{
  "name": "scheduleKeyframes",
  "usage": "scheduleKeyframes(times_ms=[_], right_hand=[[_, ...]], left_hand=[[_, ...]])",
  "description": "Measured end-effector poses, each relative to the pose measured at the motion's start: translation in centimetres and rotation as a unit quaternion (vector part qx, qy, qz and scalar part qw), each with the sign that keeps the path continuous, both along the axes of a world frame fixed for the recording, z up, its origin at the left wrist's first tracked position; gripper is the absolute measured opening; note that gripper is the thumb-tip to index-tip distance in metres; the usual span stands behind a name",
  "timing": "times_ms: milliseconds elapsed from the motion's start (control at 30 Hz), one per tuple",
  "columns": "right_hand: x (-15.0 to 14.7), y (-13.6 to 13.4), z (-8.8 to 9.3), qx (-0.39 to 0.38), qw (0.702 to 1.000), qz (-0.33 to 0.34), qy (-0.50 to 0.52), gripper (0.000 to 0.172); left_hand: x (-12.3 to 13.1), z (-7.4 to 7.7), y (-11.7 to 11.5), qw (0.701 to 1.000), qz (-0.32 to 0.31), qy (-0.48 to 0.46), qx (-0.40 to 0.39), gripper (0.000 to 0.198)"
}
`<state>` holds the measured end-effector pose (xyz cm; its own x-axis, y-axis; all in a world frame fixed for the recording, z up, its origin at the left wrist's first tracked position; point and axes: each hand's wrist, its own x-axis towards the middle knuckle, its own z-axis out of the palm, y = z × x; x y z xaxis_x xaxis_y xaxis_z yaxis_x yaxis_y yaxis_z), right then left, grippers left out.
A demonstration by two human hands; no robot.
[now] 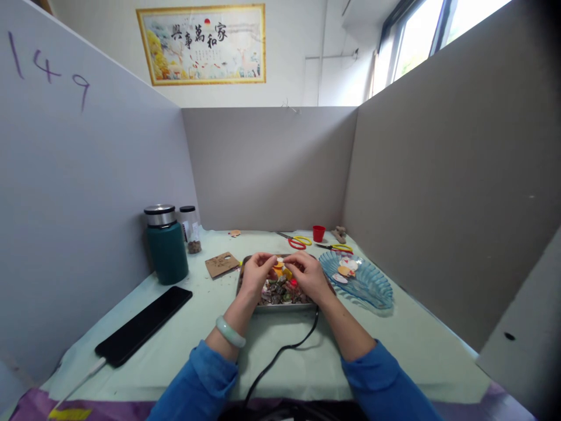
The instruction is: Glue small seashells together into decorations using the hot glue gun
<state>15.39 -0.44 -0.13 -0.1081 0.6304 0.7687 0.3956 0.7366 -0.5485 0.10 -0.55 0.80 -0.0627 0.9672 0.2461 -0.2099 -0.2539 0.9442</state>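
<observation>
My left hand [258, 273] and my right hand [309, 275] meet over a shallow tray [276, 308] in the middle of the table. Thumbs and forefingers are closed in a pinch on either side of a small, pale, flat piece [280, 259]; its exact kind is too small to tell. Below the fingers, the tray holds a heap of small dark grey-green bits [280, 291], with orange, yellow and red pieces among them. A pale green bangle [230, 332] circles my left wrist.
To the right lies a blue glass dish [372, 286] with pale and orange flat pieces. Scissors [298, 241], more scissors [335, 248] and a red cup [318, 234] are behind. Left are a cardboard piece [222, 265], green flask [166, 251], jar [191, 231] and phone [144, 324]. A black cable [284, 348] runs forward.
</observation>
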Motion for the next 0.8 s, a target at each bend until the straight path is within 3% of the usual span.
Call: scheduleKeyframes(times_ms=[200,367,633,800], right_hand=[[-0.2,-0.3,0.18,-0.003,1.0,0.009,-0.023,0.012],[-0.15,-0.1,-0.05,-0.039,0.998,-0.041,0.01,0.021],[-0.05,0.34,-0.38,-0.063,0.996,-0.062,0.032,0.028],[0.05,0.53,-0.38,-0.071,0.991,-0.088,0.072,0.029]], left_hand=[[-0.05,-0.19,0.18,1.0,0.013,-0.02,0.0,0.04],[-0.13,-0.51,0.47,1.0,-0.013,-0.015,0.018,0.042],[0.37,-0.83,0.6,0.991,-0.007,0.085,0.104,0.033],[0.32,-0.65,0.29,0.987,-0.03,0.094,0.13,0.033]])
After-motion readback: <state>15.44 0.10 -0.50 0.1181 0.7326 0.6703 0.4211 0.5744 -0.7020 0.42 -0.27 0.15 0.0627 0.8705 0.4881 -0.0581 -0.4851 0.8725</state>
